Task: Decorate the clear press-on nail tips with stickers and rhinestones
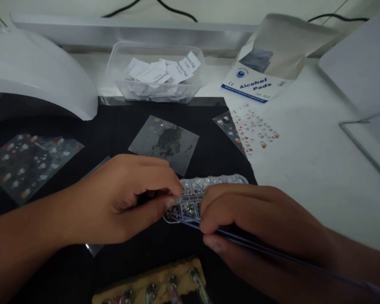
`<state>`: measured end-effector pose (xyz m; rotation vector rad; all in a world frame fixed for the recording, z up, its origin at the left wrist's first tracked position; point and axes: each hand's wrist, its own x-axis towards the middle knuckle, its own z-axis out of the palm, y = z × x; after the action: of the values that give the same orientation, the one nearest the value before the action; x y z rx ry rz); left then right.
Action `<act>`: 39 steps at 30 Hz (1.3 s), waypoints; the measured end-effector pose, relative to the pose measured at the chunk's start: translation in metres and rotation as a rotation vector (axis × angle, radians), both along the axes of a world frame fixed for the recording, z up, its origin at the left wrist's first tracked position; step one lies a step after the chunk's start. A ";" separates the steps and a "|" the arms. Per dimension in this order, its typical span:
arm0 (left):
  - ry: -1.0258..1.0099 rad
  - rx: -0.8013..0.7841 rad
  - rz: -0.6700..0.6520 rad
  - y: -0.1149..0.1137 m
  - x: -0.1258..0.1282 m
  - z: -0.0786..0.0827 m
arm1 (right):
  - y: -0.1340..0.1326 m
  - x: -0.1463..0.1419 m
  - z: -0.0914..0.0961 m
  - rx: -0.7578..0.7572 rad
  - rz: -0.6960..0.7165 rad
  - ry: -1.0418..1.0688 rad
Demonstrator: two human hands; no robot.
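A clear, divided rhinestone case (188,209) lies on the black cloth, its compartments filled with small shiny stones. At its left end, the thumb and forefinger of my left hand (126,198) pinch the case; whether they hold a small compartment lid or the frame itself I cannot make out. My right hand (250,219) grips long, thin bluish tweezers (234,234). Their tips reach into the near left compartment, close to my left thumb. My right fingers cover part of the case's right side.
Printed sticker sheets (34,160) and a mostly bare clear sheet (177,147) lie on the black cloth (114,114). Behind stand a plastic tub (158,93) of alcohol pads, an alcohol pads box (253,84) and a white lamp-like housing (50,71). A tan holder (158,274) with decorated tips sits in front.
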<state>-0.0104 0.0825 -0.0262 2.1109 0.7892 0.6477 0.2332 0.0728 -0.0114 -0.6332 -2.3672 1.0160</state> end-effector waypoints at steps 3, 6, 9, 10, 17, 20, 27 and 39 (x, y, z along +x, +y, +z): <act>0.008 0.000 -0.006 0.001 0.000 -0.001 | 0.000 0.000 -0.001 0.004 0.006 0.010; 0.004 -0.015 -0.006 0.000 0.000 -0.001 | 0.002 -0.001 -0.001 -0.007 0.018 0.012; -0.003 -0.033 -0.004 0.000 0.001 0.000 | 0.003 -0.003 -0.001 -0.004 0.019 0.015; -0.003 -0.034 -0.002 0.000 0.001 0.000 | 0.003 -0.003 -0.002 -0.005 0.023 0.018; -0.006 -0.023 -0.013 0.001 0.000 -0.001 | 0.002 -0.002 0.001 -0.028 -0.001 -0.019; -0.004 -0.029 -0.013 0.000 0.000 -0.001 | 0.003 -0.003 0.002 -0.060 0.008 -0.012; -0.015 -0.032 -0.010 0.000 0.000 -0.001 | 0.005 -0.003 -0.002 -0.084 0.008 0.025; 0.015 -0.037 -0.009 0.000 0.001 0.001 | -0.008 0.003 0.003 0.091 -0.128 -0.095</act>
<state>-0.0097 0.0826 -0.0253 2.0866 0.7939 0.6081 0.2366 0.0644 -0.0079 -0.8036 -2.4035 0.8352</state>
